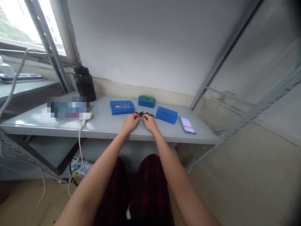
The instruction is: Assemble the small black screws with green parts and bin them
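Observation:
Small black parts (150,114) lie in a loose pile on the grey table (105,124), between the blue bins. My left hand (132,121) is at the near left edge of the pile, its fingers pinched together. Close beside it, my right hand (149,121) is pinched in the same way. Whatever sits between the fingertips of either hand is too small to name. A blue bin (122,110) with silvery metal pieces stands left of the pile. Behind the pile is a blue bin (146,104) holding green pieces. Another blue bin (166,117) is on the right.
A dark bottle (86,84) stands at the back left. In front of it are a blurred-out item (68,107) and a white charger (86,116) with a cable. A phone (187,125) lies at the right. Metal shelf posts (225,53) rise at both sides.

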Tool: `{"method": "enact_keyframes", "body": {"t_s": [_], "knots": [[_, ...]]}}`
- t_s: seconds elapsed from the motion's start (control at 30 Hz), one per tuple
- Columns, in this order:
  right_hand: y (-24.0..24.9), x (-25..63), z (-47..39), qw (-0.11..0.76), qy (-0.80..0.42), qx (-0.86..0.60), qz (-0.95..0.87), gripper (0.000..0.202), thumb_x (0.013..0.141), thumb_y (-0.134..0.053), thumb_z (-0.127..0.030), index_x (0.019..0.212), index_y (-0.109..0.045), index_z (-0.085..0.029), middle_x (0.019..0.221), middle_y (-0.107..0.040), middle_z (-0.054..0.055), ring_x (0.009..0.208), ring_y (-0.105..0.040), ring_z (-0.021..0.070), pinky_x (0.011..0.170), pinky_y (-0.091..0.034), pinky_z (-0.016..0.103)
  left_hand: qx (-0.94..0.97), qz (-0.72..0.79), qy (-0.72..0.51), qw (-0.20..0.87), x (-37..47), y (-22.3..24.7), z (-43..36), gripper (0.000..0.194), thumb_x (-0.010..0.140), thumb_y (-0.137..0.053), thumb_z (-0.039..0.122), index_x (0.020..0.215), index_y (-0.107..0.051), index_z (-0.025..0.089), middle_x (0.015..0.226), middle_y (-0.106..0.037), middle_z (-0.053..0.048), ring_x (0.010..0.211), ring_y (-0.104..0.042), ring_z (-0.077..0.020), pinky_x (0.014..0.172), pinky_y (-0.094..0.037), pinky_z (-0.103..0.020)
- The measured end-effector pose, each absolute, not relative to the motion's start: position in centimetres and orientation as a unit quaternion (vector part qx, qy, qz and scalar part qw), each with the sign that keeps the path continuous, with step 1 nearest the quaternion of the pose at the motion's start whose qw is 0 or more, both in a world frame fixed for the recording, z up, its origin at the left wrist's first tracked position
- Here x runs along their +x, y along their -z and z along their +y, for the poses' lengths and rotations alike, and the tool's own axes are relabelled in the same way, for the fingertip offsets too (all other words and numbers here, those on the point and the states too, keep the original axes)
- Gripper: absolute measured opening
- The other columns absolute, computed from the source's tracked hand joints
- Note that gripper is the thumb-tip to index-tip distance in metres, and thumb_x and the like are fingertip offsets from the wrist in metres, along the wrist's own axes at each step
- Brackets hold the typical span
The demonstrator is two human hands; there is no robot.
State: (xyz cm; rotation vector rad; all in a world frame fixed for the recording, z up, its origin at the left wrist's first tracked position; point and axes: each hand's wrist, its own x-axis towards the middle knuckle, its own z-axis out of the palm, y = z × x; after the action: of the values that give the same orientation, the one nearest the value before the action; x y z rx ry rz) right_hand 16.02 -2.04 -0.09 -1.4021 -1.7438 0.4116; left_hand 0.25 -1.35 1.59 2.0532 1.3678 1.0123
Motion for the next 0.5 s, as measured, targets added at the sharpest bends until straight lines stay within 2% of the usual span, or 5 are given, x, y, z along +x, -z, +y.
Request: {"method": "enact_keyframes", "body": {"t_s": [0.5], "knots": [[-0.09, 15.99, -2.10, 0.417, -0.162, -0.562, -0.696, 0.018, 0.093, -0.052, -0.023, 0.098, -0.070, -0.021, 0.087, -0.075, 0.004, 0.086, -0.069, 0.0180, 0.083, -0.049, 0.029, 0.747, 0.493, -0.380, 0.234, 0.24, -1.35, -1.18, 0.025, 0.089, -0.053, 0.025, 0.098, -0.075, 0.017, 0.099, -0.075, -0.011, 0.092, -0.067, -0.0255, 0.084, -0.048, -0.032]]}}
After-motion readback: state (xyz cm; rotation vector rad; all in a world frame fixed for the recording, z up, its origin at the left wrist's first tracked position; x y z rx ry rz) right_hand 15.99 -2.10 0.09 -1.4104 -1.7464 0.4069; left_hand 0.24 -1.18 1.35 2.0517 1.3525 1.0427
